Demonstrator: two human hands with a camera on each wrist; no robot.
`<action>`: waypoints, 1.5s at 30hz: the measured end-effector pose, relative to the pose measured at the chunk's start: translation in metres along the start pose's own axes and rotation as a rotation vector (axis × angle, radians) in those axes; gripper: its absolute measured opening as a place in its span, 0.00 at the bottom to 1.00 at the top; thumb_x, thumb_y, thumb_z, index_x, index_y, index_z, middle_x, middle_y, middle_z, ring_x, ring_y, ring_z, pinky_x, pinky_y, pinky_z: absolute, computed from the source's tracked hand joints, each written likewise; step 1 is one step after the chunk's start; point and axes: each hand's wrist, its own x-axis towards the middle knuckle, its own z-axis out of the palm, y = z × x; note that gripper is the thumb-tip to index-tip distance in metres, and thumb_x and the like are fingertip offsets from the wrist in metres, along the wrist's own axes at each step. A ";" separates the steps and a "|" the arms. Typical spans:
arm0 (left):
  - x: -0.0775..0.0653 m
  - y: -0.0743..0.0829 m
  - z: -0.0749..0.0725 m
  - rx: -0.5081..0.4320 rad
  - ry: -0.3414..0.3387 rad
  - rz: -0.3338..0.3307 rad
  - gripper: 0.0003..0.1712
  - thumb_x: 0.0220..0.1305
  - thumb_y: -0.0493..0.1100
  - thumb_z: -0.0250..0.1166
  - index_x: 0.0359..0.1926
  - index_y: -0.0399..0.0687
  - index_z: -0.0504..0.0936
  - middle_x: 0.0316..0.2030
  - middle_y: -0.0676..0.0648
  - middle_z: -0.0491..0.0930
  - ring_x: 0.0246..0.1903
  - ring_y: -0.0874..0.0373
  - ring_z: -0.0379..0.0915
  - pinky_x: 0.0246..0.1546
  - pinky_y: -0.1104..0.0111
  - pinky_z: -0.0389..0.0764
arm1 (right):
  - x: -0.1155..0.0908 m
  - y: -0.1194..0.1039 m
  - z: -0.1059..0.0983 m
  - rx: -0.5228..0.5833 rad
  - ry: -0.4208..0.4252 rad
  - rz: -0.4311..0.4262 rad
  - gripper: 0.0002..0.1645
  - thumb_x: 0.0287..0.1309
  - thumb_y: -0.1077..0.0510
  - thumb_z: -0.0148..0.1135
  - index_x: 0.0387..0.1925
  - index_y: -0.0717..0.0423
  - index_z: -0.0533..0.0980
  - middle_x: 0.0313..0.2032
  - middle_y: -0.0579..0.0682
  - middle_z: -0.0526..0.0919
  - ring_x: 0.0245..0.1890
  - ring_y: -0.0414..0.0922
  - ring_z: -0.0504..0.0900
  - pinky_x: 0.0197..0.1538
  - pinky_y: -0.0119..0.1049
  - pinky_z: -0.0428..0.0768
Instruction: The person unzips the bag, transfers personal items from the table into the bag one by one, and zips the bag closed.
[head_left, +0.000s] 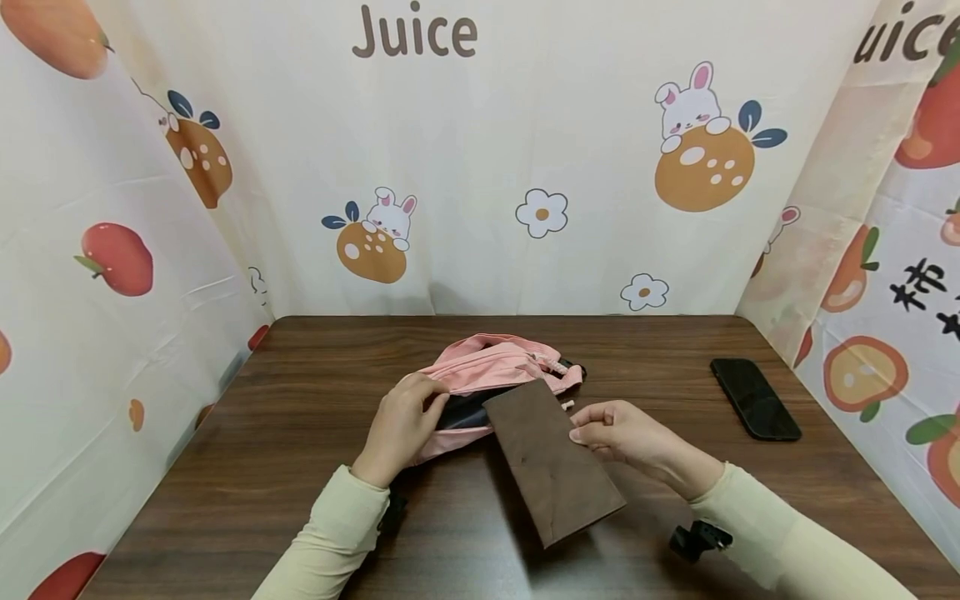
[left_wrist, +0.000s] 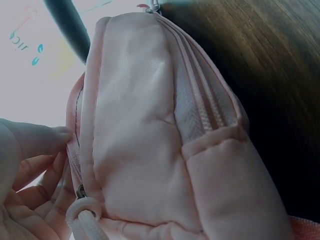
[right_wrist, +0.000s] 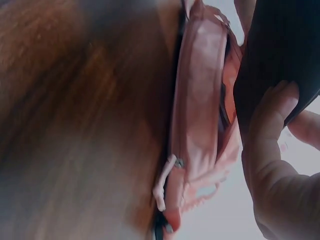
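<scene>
A pink zippered bag [head_left: 487,367] lies on the table with its mouth open, showing a dark lining [head_left: 468,408]. My left hand [head_left: 401,421] pinches the edge of that opening at the bag's left end. In the left wrist view, thumb and fingers of the left hand [left_wrist: 35,175] hold the pink fabric [left_wrist: 132,100] beside a zipper pull. My right hand [head_left: 618,437] grips the right edge of a flat brown rectangular item [head_left: 551,462], like a long wallet; its kind is unclear. The item's far end overlaps the opening in the head view; the right wrist view shows its dark face [right_wrist: 280,50].
A black phone [head_left: 755,400] lies on the right side of the brown wooden table [head_left: 315,367]. Printed curtains [head_left: 480,150] stand behind the table and along both sides. Black straps and buckles [head_left: 573,368] stick out at the bag's right end.
</scene>
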 end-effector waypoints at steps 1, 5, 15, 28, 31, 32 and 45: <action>0.000 0.000 0.000 0.001 0.004 0.003 0.04 0.54 0.33 0.72 0.32 0.43 0.86 0.32 0.48 0.83 0.35 0.55 0.80 0.37 0.61 0.81 | 0.001 0.001 0.003 0.005 -0.004 0.006 0.18 0.62 0.59 0.61 0.47 0.69 0.73 0.30 0.42 0.75 0.28 0.34 0.72 0.34 0.28 0.76; -0.001 0.000 -0.001 -0.002 0.002 0.002 0.05 0.54 0.32 0.71 0.32 0.44 0.86 0.31 0.49 0.83 0.34 0.55 0.80 0.36 0.61 0.81 | 0.007 0.002 0.012 0.020 -0.025 0.016 0.16 0.61 0.59 0.61 0.45 0.68 0.74 0.30 0.42 0.75 0.27 0.33 0.71 0.34 0.28 0.76; -0.001 0.001 -0.001 -0.006 -0.006 0.004 0.05 0.54 0.32 0.71 0.32 0.45 0.86 0.32 0.50 0.84 0.36 0.56 0.80 0.38 0.61 0.81 | 0.027 0.007 0.025 0.079 -0.058 0.010 0.13 0.61 0.60 0.60 0.43 0.66 0.75 0.21 0.38 0.67 0.22 0.32 0.63 0.29 0.27 0.67; -0.001 0.003 -0.003 -0.010 -0.018 0.005 0.05 0.54 0.32 0.71 0.32 0.46 0.86 0.32 0.51 0.84 0.36 0.56 0.80 0.38 0.62 0.81 | 0.054 0.006 0.028 0.149 -0.029 0.036 0.09 0.63 0.62 0.59 0.26 0.52 0.73 0.19 0.40 0.62 0.20 0.34 0.60 0.29 0.28 0.67; -0.001 0.003 -0.003 -0.011 -0.019 0.007 0.05 0.55 0.32 0.71 0.32 0.46 0.86 0.32 0.51 0.84 0.36 0.56 0.80 0.39 0.62 0.81 | 0.060 0.007 0.028 0.163 -0.016 0.033 0.10 0.64 0.63 0.58 0.25 0.52 0.73 0.18 0.40 0.60 0.20 0.35 0.59 0.29 0.29 0.66; -0.001 0.003 -0.003 -0.012 -0.019 0.008 0.05 0.54 0.32 0.71 0.32 0.46 0.86 0.32 0.51 0.84 0.36 0.56 0.80 0.39 0.62 0.81 | 0.062 0.007 0.028 0.166 -0.013 0.030 0.10 0.64 0.63 0.58 0.25 0.52 0.73 0.18 0.39 0.60 0.20 0.34 0.59 0.29 0.29 0.66; 0.001 0.003 -0.004 -0.021 -0.019 0.008 0.05 0.56 0.32 0.70 0.32 0.45 0.86 0.33 0.50 0.84 0.39 0.55 0.81 0.42 0.61 0.82 | 0.067 0.005 0.031 0.190 -0.004 0.020 0.12 0.63 0.65 0.57 0.24 0.52 0.75 0.19 0.39 0.64 0.19 0.33 0.61 0.29 0.27 0.69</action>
